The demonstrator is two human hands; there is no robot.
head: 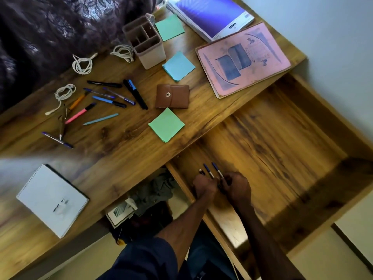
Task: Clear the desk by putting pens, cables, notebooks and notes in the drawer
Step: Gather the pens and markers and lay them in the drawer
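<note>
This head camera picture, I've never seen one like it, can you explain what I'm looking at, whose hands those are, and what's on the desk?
There is one picture, from a camera worn on a person's head, looking down, so the scene appears tilted. No machine here: the left hand and right hand are bare, close together inside the open drawer, gripping a few pens. On the desk lie more loose pens, three coiled white cables, four sticky note pads, a brown wallet, an empty pen holder, a pink notebook, a blue notebook and a white spiral pad.
</note>
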